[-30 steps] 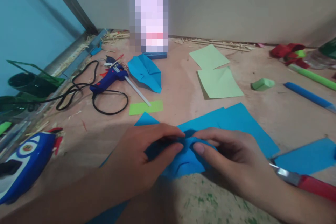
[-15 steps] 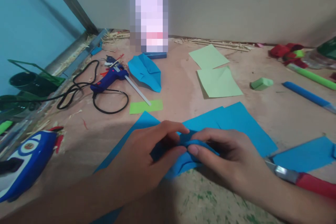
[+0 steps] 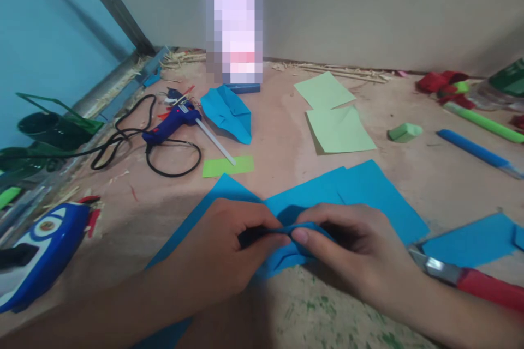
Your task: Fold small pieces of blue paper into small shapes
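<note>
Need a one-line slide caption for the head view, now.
Left hand and right hand pinch a blue paper piece; glue gun and pale green sheets lie beyond.

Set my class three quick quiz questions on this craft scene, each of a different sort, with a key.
1. True or false: the white glue stick in the blue glue gun ends over the bright green paper strip.

2. What do the left hand and right hand pinch between them?
A) the glue gun
B) a piece of blue paper
C) the bright green paper strip

3. Fill in the colour: the cable looping beside the glue gun is ____.

Key: 1 true; 2 B; 3 black.
</note>
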`<state>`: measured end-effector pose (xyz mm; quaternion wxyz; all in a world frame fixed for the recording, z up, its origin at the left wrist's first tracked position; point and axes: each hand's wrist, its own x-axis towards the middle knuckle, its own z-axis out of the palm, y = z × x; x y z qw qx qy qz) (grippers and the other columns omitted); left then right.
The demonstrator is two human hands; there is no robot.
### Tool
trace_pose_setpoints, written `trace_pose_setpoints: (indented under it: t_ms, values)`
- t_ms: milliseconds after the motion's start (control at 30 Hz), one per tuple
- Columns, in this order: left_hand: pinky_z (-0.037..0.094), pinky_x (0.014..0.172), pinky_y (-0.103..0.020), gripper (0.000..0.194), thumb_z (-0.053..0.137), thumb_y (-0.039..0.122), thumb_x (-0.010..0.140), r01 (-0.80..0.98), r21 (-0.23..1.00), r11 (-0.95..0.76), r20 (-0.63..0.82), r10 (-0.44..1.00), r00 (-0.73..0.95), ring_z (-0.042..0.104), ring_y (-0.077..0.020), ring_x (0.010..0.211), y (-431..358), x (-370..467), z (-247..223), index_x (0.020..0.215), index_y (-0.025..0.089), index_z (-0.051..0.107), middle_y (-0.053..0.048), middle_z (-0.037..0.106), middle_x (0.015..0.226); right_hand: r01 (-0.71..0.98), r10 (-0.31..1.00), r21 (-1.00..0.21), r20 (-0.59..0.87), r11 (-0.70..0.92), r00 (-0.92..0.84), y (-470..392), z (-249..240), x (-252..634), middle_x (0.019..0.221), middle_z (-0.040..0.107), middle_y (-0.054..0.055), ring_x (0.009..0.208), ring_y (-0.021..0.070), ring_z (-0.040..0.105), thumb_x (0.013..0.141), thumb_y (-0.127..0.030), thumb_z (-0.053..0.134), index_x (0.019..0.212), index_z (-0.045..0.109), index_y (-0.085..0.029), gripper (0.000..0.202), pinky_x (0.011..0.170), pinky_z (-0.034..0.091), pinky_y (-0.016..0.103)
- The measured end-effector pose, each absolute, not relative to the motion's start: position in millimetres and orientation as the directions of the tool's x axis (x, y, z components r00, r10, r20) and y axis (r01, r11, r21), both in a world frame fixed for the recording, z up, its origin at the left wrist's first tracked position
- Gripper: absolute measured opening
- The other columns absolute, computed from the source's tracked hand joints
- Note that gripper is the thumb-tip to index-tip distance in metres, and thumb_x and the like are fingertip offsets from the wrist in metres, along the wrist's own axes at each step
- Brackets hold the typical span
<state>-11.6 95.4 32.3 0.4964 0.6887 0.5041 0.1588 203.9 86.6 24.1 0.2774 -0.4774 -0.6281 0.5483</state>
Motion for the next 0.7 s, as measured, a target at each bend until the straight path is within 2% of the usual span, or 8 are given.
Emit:
trace_pose_setpoints:
  t_ms: [100,200,300,367,500,600,700]
  values:
    - [0.04,0.057,-0.024,0.022,0.069,0.039,0.092,0.516,0.854,0.061,-0.298,0.872,0.39,0.059,-0.014,0.063,95,-12,32,0.082,0.023,0.08,0.003,0.071,0.069,0.253,0.921,-0.961,-0.194,-0.11,-0.339,86,22,204,0.077,0.075,0.001,0.068,0.0143,0.062,0.098,-0.038,0.071,0.084,0.078,-0.022,0.023,0.061,0.047,0.025]
    - [0.046,0.062,-0.025,0.019,0.069,0.038,0.091,0.452,0.88,0.147,-0.324,0.88,0.346,0.066,-0.0164,0.07,98,-14,31,0.094,0.023,0.081,0.001,0.077,0.08,0.149,0.944,-0.962,-0.256,-0.228,-0.209,84,17,204,0.082,0.077,0.003,0.071,0.0165,0.065,0.095,-0.043,0.076,0.084,0.078,-0.022,0.024,0.063,0.051,0.026]
    - [0.05,0.063,-0.024,0.019,0.069,0.037,0.09,0.375,0.904,0.206,-0.341,0.876,0.34,0.069,-0.0169,0.072,101,-16,29,0.092,0.022,0.081,0.0,0.077,0.081,0.029,0.945,-0.955,-0.296,-0.295,-0.137,82,13,204,0.078,0.073,0.002,0.068,0.0157,0.063,0.092,-0.046,0.08,0.086,0.079,-0.023,0.024,0.06,0.051,0.026]
    - [0.05,0.061,-0.023,0.017,0.07,0.036,0.089,0.351,0.914,0.204,-0.327,0.883,0.337,0.068,-0.0157,0.07,102,-16,28,0.09,0.023,0.081,0.001,0.076,0.078,-0.006,0.933,-0.944,-0.325,-0.33,-0.155,82,12,205,0.077,0.073,0.003,0.066,0.0157,0.063,0.091,-0.046,0.08,0.088,0.079,-0.023,0.024,0.059,0.051,0.026]
    - [0.049,0.06,-0.022,0.015,0.07,0.035,0.09,0.361,0.919,0.157,-0.281,0.904,0.321,0.067,-0.0146,0.067,101,-16,28,0.09,0.024,0.081,0.002,0.076,0.077,0.019,0.919,-0.943,-0.328,-0.332,-0.217,85,15,204,0.085,0.078,0.005,0.07,0.0172,0.068,0.091,-0.042,0.08,0.093,0.081,-0.024,0.018,0.06,0.055,0.026]
    - [0.049,0.059,-0.022,0.016,0.071,0.036,0.089,0.36,0.921,0.152,-0.273,0.908,0.316,0.068,-0.0151,0.068,100,-15,28,0.096,0.025,0.081,0.002,0.077,0.08,0.086,0.922,-0.946,-0.324,-0.312,-0.211,87,19,203,0.08,0.077,0.004,0.061,0.0153,0.065,0.09,-0.041,0.078,0.087,0.081,-0.024,0.018,0.053,0.051,0.024]
    - [0.049,0.059,-0.022,0.018,0.076,0.038,0.086,0.335,0.927,0.171,-0.278,0.911,0.305,0.067,-0.0151,0.069,98,-12,28,0.1,0.027,0.081,0.002,0.077,0.083,0.155,0.934,-0.956,-0.279,-0.249,-0.222,87,21,203,0.08,0.077,0.004,0.062,0.0154,0.064,0.091,-0.038,0.076,0.086,0.081,-0.024,0.017,0.051,0.049,0.024]
